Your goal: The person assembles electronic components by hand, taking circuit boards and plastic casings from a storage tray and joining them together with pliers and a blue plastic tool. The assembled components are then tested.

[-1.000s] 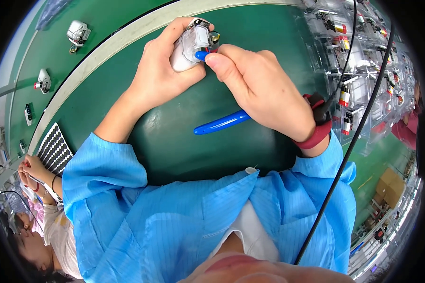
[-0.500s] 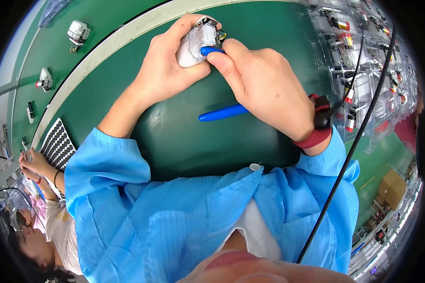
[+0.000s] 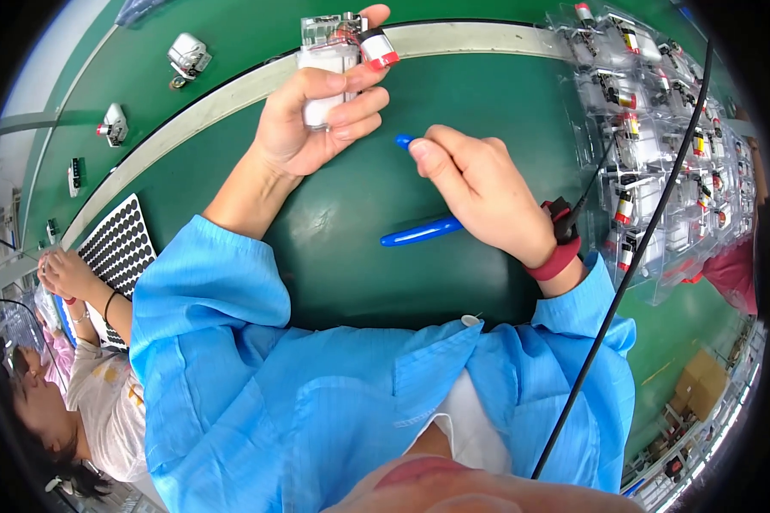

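Note:
My left hand [image 3: 304, 128] is closed around a small white device with a clear plastic housing [image 3: 327, 58], lifted at the far side of the table. A small black, white and red cylinder [image 3: 376, 49] sticks out beside the housing, next to my fingers. Lower and to the right, my right hand [image 3: 479, 188] pinches a blue tool, whose rounded tip [image 3: 405, 141] shows past the thumb. It is apart from the device. A longer blue handle-like piece [image 3: 422, 231] runs under my right hand; whether it joins the tool is hidden.
Clear trays [image 3: 624, 162] with several similar devices stand at the right. Past a pale rail [image 3: 453, 39] on the left are other devices [image 3: 188, 56] and a sheet of black dots [image 3: 120, 256]. A person [image 3: 68, 385] sits at left. A black cable [image 3: 620, 282] crosses the right side.
The blue tool has come away from the device as my right hand drew back toward me. My left hand has turned the device, and the cylinder now shows.

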Demonstrator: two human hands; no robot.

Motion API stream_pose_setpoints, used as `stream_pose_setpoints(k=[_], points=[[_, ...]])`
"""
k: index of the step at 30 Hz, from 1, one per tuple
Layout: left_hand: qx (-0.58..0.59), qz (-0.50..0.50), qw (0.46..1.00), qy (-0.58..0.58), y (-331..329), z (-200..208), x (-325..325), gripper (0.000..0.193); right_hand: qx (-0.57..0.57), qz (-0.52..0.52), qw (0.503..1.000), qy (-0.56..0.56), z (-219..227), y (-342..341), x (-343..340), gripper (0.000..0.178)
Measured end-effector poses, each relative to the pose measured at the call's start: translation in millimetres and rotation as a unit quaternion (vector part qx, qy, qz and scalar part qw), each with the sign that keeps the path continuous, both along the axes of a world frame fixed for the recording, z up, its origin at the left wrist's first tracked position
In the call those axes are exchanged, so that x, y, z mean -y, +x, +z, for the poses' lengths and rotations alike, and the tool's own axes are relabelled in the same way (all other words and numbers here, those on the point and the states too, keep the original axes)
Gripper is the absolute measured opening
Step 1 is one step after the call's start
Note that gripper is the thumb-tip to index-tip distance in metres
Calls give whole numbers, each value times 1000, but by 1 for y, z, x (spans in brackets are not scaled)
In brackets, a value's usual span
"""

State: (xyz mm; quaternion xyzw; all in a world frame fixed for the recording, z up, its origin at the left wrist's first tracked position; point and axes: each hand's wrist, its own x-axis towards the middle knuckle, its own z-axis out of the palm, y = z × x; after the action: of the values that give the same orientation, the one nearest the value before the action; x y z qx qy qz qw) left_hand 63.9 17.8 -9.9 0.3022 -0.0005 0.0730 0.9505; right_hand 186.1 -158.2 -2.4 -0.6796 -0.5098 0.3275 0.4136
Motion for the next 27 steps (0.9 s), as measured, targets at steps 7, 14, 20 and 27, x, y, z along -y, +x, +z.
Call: stream_pose_setpoints(k=[7, 14, 20, 27], points=[[-54, 121, 974, 182, 24, -2, -17, 47, 119, 10, 989, 90, -7, 1, 2, 37], [-59, 302, 639, 705, 81, 3, -104, 26, 133, 6, 990, 52, -12, 3, 4, 33], [-59, 336, 464, 818, 47, -8, -128, 31, 113, 7, 988, 107, -15, 6, 6, 32], [-21, 382, 392, 837, 44, 12, -91, 41, 114, 8, 981, 155, -11, 9, 15, 27]])
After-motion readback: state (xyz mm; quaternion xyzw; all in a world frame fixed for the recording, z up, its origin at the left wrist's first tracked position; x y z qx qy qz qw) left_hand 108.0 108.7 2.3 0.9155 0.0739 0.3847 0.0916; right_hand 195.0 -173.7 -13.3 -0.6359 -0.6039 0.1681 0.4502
